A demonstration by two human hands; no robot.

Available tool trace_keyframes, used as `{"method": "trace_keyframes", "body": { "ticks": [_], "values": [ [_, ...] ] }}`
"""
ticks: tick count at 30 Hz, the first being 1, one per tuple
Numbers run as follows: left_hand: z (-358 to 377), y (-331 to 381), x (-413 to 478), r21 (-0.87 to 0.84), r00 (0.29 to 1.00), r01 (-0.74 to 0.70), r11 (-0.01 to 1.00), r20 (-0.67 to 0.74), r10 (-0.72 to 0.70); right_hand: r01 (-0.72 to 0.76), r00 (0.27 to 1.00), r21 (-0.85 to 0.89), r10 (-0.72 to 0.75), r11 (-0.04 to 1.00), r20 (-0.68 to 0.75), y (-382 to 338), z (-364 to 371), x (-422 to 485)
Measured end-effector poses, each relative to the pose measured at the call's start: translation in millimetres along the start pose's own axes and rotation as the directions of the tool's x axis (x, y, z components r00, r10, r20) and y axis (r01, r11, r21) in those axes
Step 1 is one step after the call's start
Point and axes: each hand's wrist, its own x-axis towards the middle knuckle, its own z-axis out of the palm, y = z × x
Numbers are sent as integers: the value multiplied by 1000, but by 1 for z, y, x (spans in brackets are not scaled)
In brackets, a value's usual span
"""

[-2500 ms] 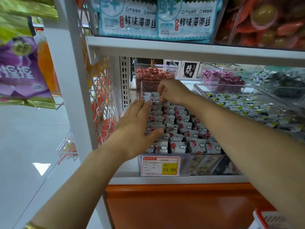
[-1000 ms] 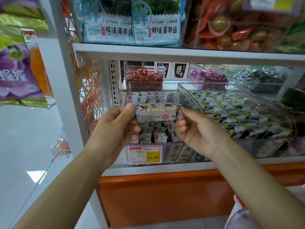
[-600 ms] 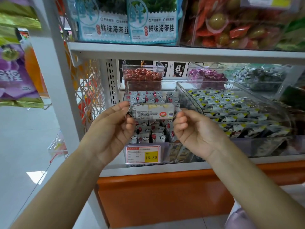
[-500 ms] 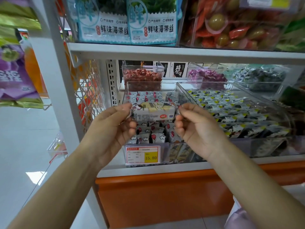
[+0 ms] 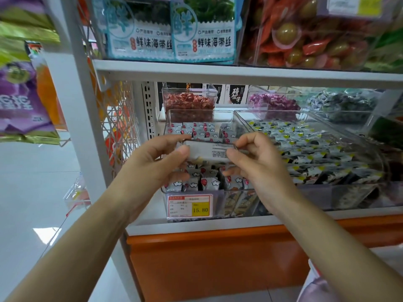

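A small flat snack packet (image 5: 208,151) is held up in front of a shop shelf, its grey back with fine print turned to me. My left hand (image 5: 157,164) pinches its left end with thumb and fingers. My right hand (image 5: 255,162) pinches its right end. Behind and below the packet stands a clear bin (image 5: 174,188) with rows of like packets bearing red dots and white clouds.
A price tag (image 5: 189,206) reading 15.80 hangs on the bin's front. A larger clear bin (image 5: 370,153) of dark and yellow packets sits to the right. Bins of red and purple sweets stand behind. A white shelf board (image 5: 239,74) lies above, a white upright post (image 5: 82,118) to the left.
Both hands left the bin and lifted one packet. Over the last second the packet turned over from its coloured front to its printed back.
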Motion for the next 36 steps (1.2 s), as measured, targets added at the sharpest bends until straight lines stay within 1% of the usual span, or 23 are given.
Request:
{"method": "trace_keyframes", "body": {
  "ticks": [3, 7, 10, 16, 20, 24, 26, 29, 31, 33, 34, 36],
  "values": [
    [-1, -2, 1, 62, 999, 9, 998, -36, -7, 12, 999, 11, -13, 1000, 30, 2, 1, 1],
    [-2, -1, 0, 139, 999, 8, 990, -39, -2, 39, 999, -22, -39, 999, 11, 1, 2, 0],
    [-2, 3, -2, 210, 999, -5, 978, -38, 13, 81, 997, -96, -81, 992, 2, -1, 1, 0],
    [2, 1, -2, 343, 998, -48, 938, -11, 55, 146, 982, -242, -170, 959, -80, 1, 2, 0],
    [5, 0, -1, 296, 999, -2, 955, -47, 17, 164, 982, -302, -186, 939, -45, 0, 5, -2],
    [2, 1, 1, 292, 993, -1, 956, -113, 35, 185, 980, -304, -197, 934, -8, -1, 8, -5],
    [0, 2, 2, 263, 987, 3, 965, -154, 39, 209, 977, -311, -214, 927, 18, -1, 10, -6],
    [-2, 1, 3, 253, 982, 3, 968, -183, 45, 219, 974, -320, -224, 922, 20, -1, 12, -7],
    [-1, 1, 3, 291, 984, -11, 957, -166, 62, 194, 978, -322, -209, 927, -11, 0, 12, -6],
    [1, 1, 1, 343, 992, -44, 938, -100, 83, 152, 981, -316, -182, 936, -67, 2, 11, -5],
    [3, 0, -1, 378, 995, -59, 924, -54, 85, 121, 982, -291, -156, 949, -102, 2, 10, -4],
    [8, -4, -3, 486, 996, -85, 870, 9, 92, 46, 985, -164, -72, 985, -158, 3, 10, -3]
  ]
}}
